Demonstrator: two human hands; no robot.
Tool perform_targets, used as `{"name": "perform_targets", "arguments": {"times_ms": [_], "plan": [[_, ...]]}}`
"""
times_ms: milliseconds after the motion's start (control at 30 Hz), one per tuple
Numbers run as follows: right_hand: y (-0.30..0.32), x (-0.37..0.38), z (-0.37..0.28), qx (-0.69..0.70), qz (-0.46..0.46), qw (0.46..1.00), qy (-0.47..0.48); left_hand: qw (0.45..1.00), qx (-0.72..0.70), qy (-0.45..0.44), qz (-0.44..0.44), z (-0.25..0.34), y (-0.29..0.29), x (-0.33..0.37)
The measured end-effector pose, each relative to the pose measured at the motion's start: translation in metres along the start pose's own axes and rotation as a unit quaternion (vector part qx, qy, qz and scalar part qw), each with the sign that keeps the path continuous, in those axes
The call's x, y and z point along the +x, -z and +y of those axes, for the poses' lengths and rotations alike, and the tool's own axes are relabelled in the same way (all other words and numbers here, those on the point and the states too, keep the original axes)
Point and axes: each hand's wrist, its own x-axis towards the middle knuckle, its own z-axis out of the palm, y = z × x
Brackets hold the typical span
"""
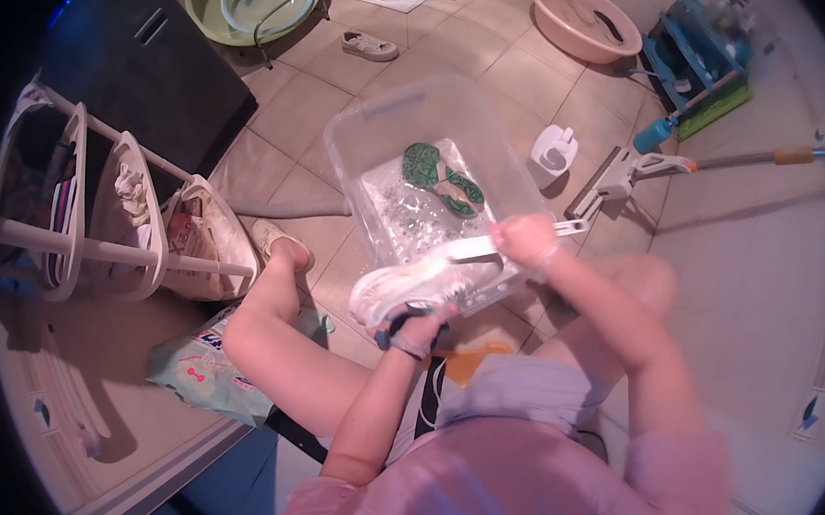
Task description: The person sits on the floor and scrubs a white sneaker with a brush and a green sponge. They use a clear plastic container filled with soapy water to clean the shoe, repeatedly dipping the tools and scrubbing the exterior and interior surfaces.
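Note:
My left hand (419, 331) is closed on a white shoe (383, 292), holding it over the near edge of a clear plastic tub (341, 152). In my right hand (527, 240) is the handle of a white scrubbing brush (569, 228), its end sticking out to the right. The brush's head reaches toward the shoe, and its bristles are hard to make out. Foamy water lies in the tub. A green-patterned shoe sole (423, 165) shows above the suds there. Something dark wraps around part of my left hand.
A white jug (554, 153) stands right of the tub, beside a squeegee mop (619, 176). Farther off are a white shoe (368, 47), a green basin (201, 3), a pink basin (553, 23) and a blue rack (681, 47). A white shelf (162, 211) stands left.

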Motion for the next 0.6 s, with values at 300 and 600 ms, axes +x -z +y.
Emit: {"name": "perform_targets", "arguments": {"times_ms": [300,600], "plan": [[-0.028,-0.028,-0.059,0.108,0.043,0.993,0.031,0.995,0.012,-0.031,-0.09,-0.041,-0.006,0.021],[-0.022,-0.039,0.006,0.058,-0.13,0.988,-0.062,0.995,0.006,-0.003,-0.1,-0.01,-0.005,0.013]]}}
